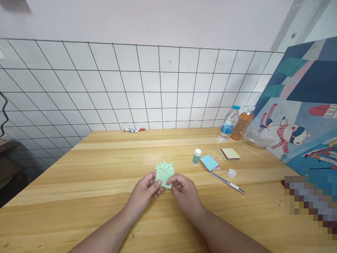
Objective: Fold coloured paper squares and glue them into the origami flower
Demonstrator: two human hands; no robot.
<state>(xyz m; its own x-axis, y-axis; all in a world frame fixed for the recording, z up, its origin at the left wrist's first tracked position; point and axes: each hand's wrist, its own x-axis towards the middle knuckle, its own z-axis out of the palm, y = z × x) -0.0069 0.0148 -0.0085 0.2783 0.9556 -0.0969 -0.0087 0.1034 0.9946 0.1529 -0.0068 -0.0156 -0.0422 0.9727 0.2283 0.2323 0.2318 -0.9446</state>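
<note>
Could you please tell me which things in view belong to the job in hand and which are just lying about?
Likely part of the job:
green folded paper, in the left hand and right hand
glue stick
blue-topped papers
yellow-topped papers
utility knife

Probably just lying about:
blue-capped bottle
white-capped bottle
markers
wooden stick and clear plastic piece, though their use is unclear

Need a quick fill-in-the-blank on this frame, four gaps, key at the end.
1. The left hand and right hand hold folded paper coloured pale ____.
2. From the wearer's view, the glue stick stands to the ____ of the folded paper.
3. The colour of the glue stick's cap is ____.
4. The colour of the cap on the clear water bottle is ____.

Missing words: green; right; white; blue.
</note>
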